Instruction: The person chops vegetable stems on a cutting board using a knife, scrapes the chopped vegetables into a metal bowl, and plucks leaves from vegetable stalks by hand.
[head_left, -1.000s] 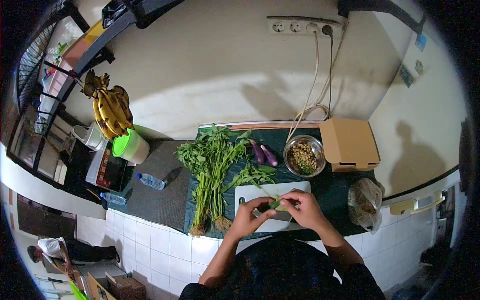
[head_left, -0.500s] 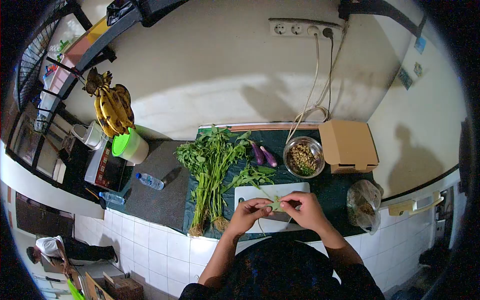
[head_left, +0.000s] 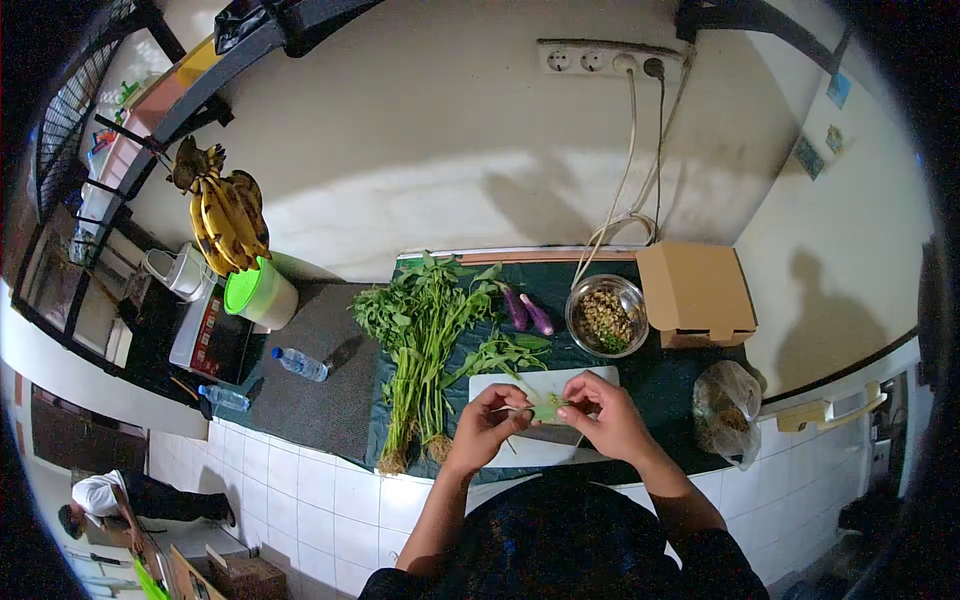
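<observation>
Between the fingers [head_left: 503,394], a leaf [head_left: 547,409] lies crosswise.

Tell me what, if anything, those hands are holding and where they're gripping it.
A small green piece, perhaps leaf. The left hand pinches its left end and the right hand its right end; finger placement is too small to tell.

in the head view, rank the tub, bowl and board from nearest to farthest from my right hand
From your right hand:
1. Board: directly below the hand.
2. Bowl: just beyond the board, toward the wall.
3. Tub: far off to your left, past the leafy greens.
</observation>
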